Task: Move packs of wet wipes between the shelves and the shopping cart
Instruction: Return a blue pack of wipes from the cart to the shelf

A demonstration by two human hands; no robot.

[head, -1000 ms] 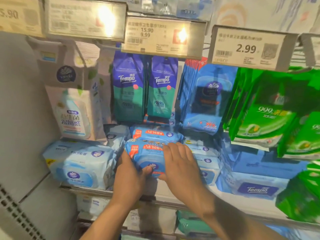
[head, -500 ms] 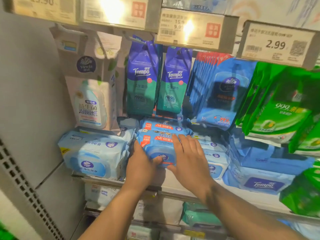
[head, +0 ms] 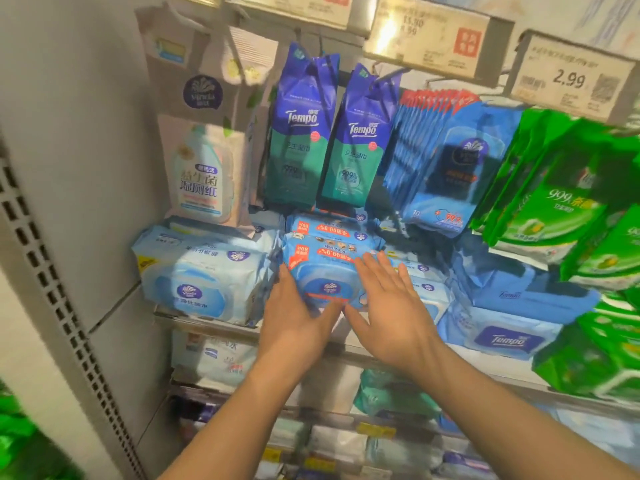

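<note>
A: What has moved since a moment ago?

B: The right hand (head: 391, 311) has lifted off the blue wipes pack (head: 329, 271). Its fingers were laid over the pack's top; now they are spread straight, palm down, just right of the pack and above the packs beside it.

A: And the left hand (head: 298, 315)?

B: It sits at the pack's lower left corner, thumb reaching along the front edge under the round lid. Whether the fingers wrap around the pack's side, I cannot tell; they are hidden behind it.

A: Where is that pack?

B: On the shelf (head: 207, 322), lying on top of the middle stack, with a second pack of the same print just behind it.

A: What surrounds it?

B: Left of the pack lies a pale blue pack (head: 204, 278). Above it hang 2 purple and green Tempo pouches (head: 301, 133). Up and to the right of it hangs a row of flat blue packs (head: 450, 168), then green packs (head: 568, 202) further right. A price tag (head: 571, 77) reading 2.99 is mounted above those. Left of the pack, past the pale one, stands a grey perforated upright (head: 52, 289).
</note>
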